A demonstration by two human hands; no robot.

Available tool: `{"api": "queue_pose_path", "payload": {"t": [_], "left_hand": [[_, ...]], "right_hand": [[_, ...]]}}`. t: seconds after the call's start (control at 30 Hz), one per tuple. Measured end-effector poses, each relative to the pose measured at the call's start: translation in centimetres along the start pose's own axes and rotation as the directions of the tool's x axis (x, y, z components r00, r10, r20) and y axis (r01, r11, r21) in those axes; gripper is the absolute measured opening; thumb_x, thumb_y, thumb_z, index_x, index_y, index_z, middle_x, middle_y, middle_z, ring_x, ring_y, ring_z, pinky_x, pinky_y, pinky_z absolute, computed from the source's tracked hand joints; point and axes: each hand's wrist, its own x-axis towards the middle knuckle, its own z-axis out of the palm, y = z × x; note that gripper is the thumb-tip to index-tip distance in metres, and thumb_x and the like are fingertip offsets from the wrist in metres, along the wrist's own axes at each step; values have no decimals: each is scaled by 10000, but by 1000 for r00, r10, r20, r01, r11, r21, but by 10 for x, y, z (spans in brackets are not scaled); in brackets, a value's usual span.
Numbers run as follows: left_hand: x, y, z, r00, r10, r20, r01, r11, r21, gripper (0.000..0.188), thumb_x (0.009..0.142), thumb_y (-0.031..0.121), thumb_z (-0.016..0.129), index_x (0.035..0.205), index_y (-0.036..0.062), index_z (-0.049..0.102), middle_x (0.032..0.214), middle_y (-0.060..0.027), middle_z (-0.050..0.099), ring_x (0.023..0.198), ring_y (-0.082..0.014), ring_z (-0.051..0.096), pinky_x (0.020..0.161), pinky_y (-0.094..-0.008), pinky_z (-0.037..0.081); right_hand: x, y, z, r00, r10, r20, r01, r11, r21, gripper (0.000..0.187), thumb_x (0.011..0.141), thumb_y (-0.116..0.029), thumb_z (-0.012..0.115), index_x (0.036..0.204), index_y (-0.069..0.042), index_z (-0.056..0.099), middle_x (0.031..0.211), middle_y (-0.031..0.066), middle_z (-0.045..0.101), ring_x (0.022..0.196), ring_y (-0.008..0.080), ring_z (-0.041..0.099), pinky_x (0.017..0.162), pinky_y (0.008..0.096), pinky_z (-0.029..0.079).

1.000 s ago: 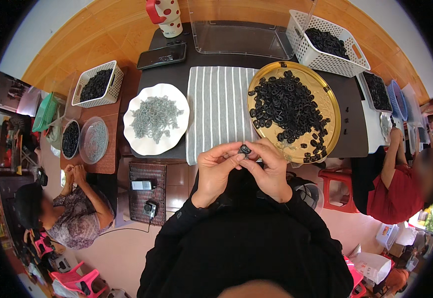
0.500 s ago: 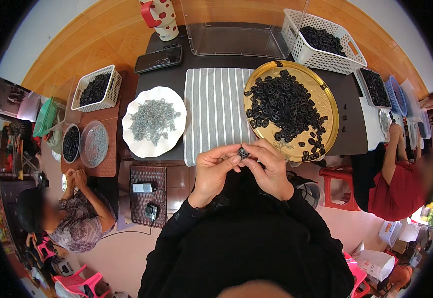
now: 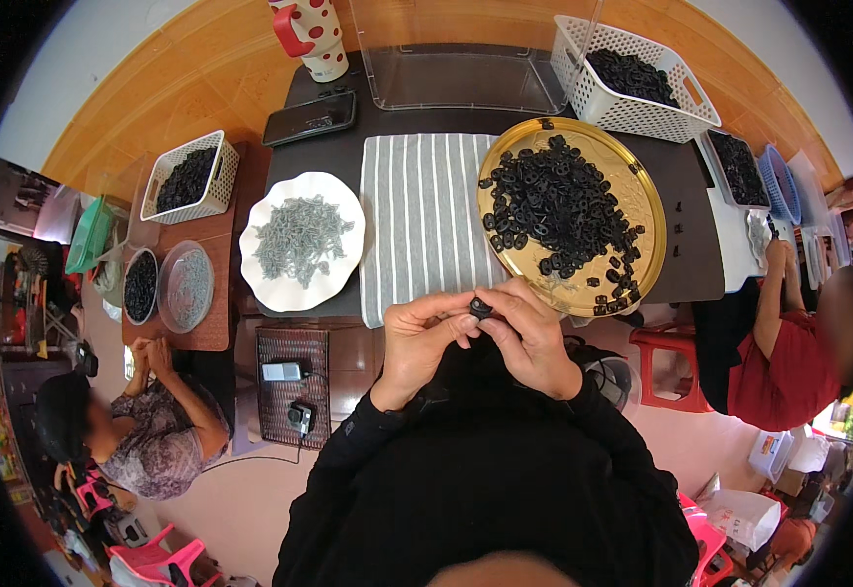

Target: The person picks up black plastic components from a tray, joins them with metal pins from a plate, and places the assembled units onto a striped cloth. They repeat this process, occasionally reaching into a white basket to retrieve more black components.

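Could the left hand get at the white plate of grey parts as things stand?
Probably yes, once free. The left hand pinches a small black part with the right hand. The white plate lies just ahead to its left, with nothing between.

Small black part, centre frame. Gold round tray, right of centre, black pieces. White plate, left of centre, grey pieces. Grey-and-white striped cloth, centre. White lattice basket, upper right. Red mug with white dots, top.
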Motion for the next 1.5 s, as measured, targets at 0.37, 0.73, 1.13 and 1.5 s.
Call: {"api": "queue_pose_path", "payload": {"t": [0.37,0.73,1.13,1.5], "left_hand": [[-7,-1,13,997,73,-38,-72,997,28,251,858,-73,644,1099,-12,679,901,-110,683,750,-153,664,605,-239,542],[-6,-3,17,992,128,-17,-127,991,51,250,855,-90,632,1095,-28,668,880,-114,667,739,-168,667,588,-238,535],[3,3,19,999,-33,2,33,995,97,270,875,-26,654,1143,0,659,883,-64,678,722,-103,624,595,-216,500],[1,7,6,1000,6,5,-7,996,92,264,893,6,643,1157,-6,649,892,-69,680,755,-105,615,625,-221,487]], "right_hand": [[-9,-5,9,995,-6,-99,1,999,-50,343,838,99,592,1179,55,587,930,144,587,750,236,591,654,292,477],[-7,-10,9,987,-60,-150,49,996,-70,376,803,137,585,1172,60,579,917,150,568,718,248,571,622,295,468],[-1,3,-31,965,260,-27,-258,965,49,272,845,45,561,1106,11,628,855,55,572,707,116,550,624,256,445],[161,139,-250,560,618,-552,-417,786,457,197,897,-113,638,1009,36,576,750,50,587,612,113,562,521,248,499]]}}
